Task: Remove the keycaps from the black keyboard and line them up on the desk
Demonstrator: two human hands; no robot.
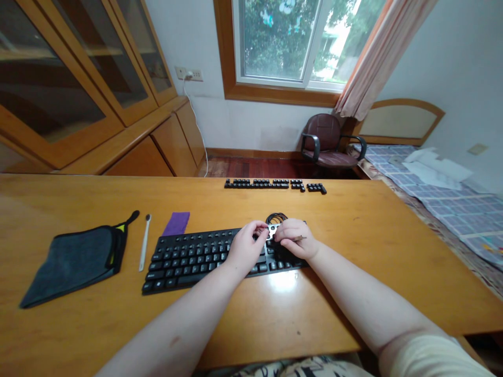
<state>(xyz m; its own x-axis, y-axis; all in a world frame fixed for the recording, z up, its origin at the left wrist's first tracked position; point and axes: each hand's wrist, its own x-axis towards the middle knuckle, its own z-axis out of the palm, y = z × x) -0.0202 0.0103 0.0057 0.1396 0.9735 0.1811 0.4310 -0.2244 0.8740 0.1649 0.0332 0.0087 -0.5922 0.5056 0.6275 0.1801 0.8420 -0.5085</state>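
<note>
A black keyboard [196, 259] lies on the wooden table, its right part partly covered by my hands. Over its upper right area, my left hand [247, 243] has thumb and fingers drawn together; whatever is between them is too small to name. My right hand [297, 238] is closed just beside it, with the brownish tip of a thin stick-like item [299, 238] poking out past the fingers. A small silvery-white piece [272, 230] with dark spots shows between both hands. Behind them lies a coiled black cable [276, 217].
Rows of loose black keycaps [257, 184] are laid out along the table's far edge. Left of the keyboard are a purple cloth [176, 223], a white toothbrush [145, 243] and a grey cloth [78, 256] with black trim. A chair [324, 139] and a bed [440, 193] stand beyond.
</note>
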